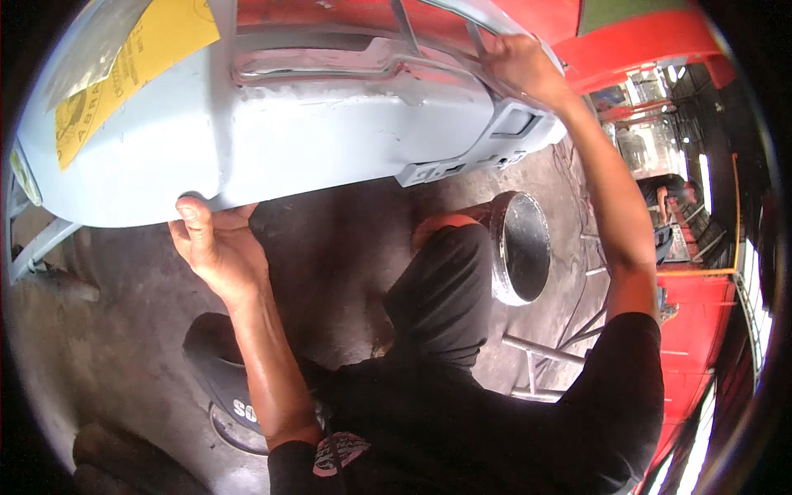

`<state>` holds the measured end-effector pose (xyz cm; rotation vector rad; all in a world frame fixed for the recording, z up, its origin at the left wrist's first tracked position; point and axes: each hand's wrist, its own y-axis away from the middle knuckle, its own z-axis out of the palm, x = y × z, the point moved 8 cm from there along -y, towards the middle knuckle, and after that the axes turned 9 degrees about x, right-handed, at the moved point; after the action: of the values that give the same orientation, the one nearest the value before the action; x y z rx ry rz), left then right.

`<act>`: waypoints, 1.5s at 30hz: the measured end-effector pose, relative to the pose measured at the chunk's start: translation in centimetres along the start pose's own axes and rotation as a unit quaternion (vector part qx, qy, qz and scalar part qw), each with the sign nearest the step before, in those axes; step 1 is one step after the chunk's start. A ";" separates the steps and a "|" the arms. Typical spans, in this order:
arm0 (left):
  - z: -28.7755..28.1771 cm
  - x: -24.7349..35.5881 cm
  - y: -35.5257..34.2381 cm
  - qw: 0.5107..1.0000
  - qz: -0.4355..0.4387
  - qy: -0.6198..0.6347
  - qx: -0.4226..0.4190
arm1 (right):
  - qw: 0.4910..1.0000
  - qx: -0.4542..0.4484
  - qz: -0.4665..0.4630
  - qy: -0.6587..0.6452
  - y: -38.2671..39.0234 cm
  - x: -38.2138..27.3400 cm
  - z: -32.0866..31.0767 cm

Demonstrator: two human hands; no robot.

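A large pale grey moulded panel (pixel 313 140), like a vehicle bumper, stretches across the top, with openings along its upper part and a slotted section at its right end. A yellow sheet (pixel 132 66), partly under clear plastic, lies on its left end. My left hand (pixel 216 239) is at the panel's lower left edge, palm upward, fingertips curled against it and thumb raised. My right hand (pixel 520 66) grips the upper right of the panel beside the openings; some of its fingers are hidden.
A dark round container (pixel 521 247) stands on the grey floor beside my bent knee. Metal tubes (pixel 540 351) lie at lower right, and a frame (pixel 41 247) shows at left. A red structure (pixel 685 346) borders the right. Another person (pixel 668 194) is in the background at right.
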<state>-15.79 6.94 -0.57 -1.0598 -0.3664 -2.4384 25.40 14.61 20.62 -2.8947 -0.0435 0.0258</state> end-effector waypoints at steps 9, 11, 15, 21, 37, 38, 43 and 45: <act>0.4 0.2 0.0 1.000 -0.004 0.020 -0.009 | 0.999 0.025 -0.004 0.036 -0.3 -0.7 -0.4; 0.4 -0.3 0.2 1.000 -0.013 0.015 -0.008 | 0.998 -0.040 -0.043 0.021 -0.4 3.3 0.6; 0.3 -0.5 0.3 1.000 -0.019 0.001 -0.017 | 0.990 0.005 -0.091 0.111 -0.4 2.2 1.1; 0.5 -0.5 0.2 1.000 -0.015 0.020 -0.020 | 0.990 -0.141 -0.020 0.020 0.0 2.3 0.5; 0.7 -0.3 0.4 0.997 -0.034 0.072 -0.002 | 0.992 0.086 -0.046 0.078 -1.7 1.2 0.2; 0.8 -0.2 0.4 0.997 -0.033 0.067 -0.002 | 0.999 0.029 -0.015 0.028 -1.9 2.5 0.1; 1.0 -0.7 0.7 0.999 -0.020 0.015 -0.033 | 0.998 -0.036 -0.028 0.031 -0.5 4.7 0.1; 0.4 -0.6 0.5 0.999 -0.025 0.019 -0.032 | 0.992 0.062 0.003 0.109 -2.8 2.3 0.0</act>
<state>-14.90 6.86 -0.71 -1.0408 -0.3078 -2.5258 27.66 17.44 21.28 -2.7561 0.0061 -0.2768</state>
